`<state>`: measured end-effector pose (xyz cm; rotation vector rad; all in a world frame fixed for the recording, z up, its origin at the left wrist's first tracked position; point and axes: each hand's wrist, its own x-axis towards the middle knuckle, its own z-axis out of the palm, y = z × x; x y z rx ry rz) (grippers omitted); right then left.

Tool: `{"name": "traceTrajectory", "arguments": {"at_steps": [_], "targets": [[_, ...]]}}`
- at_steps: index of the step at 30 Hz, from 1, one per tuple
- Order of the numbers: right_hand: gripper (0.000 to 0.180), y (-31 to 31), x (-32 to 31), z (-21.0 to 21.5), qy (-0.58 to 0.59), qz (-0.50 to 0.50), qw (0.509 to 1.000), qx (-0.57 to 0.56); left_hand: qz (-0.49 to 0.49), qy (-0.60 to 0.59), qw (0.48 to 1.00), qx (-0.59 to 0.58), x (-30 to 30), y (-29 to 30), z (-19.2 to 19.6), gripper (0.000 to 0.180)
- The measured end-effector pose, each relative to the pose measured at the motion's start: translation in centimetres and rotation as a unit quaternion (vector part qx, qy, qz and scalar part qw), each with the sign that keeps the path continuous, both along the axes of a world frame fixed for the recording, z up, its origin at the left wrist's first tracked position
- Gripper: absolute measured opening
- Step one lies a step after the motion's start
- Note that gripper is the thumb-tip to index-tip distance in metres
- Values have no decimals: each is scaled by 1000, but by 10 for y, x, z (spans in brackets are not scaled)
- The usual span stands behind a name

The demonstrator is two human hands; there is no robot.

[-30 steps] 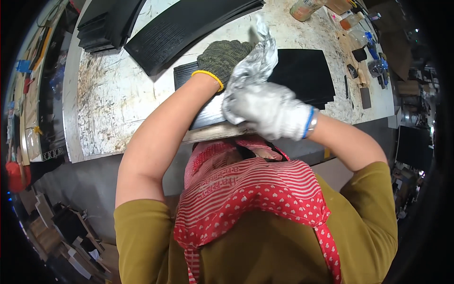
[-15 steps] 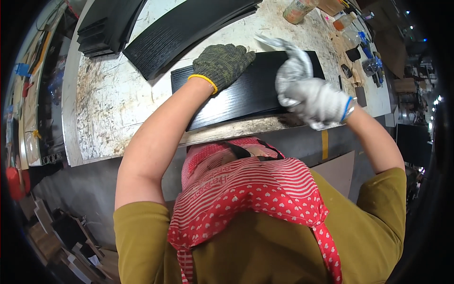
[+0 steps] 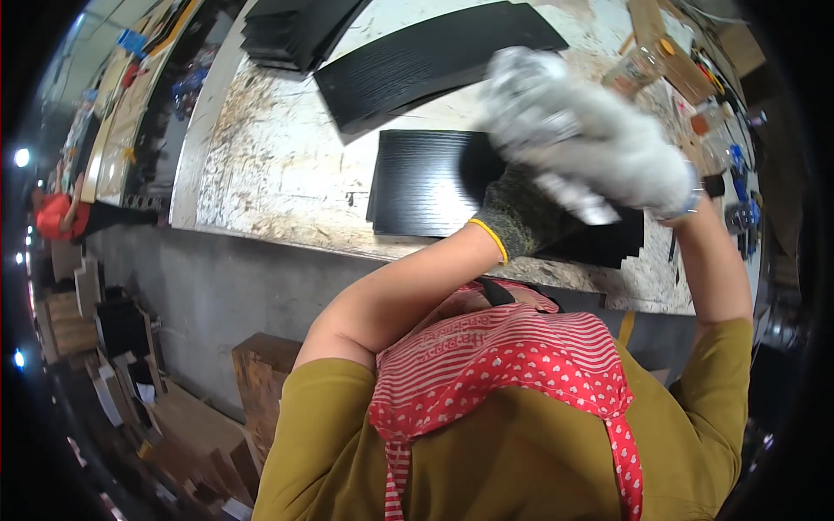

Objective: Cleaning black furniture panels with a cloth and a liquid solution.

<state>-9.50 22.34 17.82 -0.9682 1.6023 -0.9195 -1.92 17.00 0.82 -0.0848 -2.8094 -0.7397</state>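
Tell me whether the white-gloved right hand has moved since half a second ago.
Yes: the right hand has shifted left across the black grooved panel.

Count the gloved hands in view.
2: the left hand in a dark glove, resting on the black panel; the right hand in a white glove, raised above it, blurred.

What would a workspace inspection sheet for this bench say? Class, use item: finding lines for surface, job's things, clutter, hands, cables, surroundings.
Surface: worn, paint-stained workbench.
Job's things: black grooved panel lying flat; longer black board behind it; black stack at the far edge.
Clutter: small tools and bottles, far right.
Hands: left hand in a dark glove, on the panel; right hand, white-gloved, blurred, above it.
Cables: nothing seen.
Surroundings: wood offcuts on the floor.
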Motion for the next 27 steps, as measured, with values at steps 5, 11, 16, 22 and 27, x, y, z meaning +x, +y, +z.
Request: {"name": "traceTrajectory", "arguments": {"at_steps": [5, 11, 16, 22, 27], "targets": [[14, -102, 60, -138, 416, 357, 733, -403, 84, 282, 816, -497, -20, 23, -122, 37], [16, -153, 45, -139, 333, 346, 848, -223, 75, 139, 986, 49, 5, 15, -31, 51], [25, -131, 68, -119, 257, 393, 854, -226, 61, 97, 986, 120, 4, 28, -55, 39], [25, -125, 93, -89, 408, 464, 776, -127, 67, -18, 985, 155, 10, 5, -24, 43], [29, -149, 40, -81, 405, 266, 871, -82, 34, 72, 953, 292, 0, 17, -45, 50]]}}
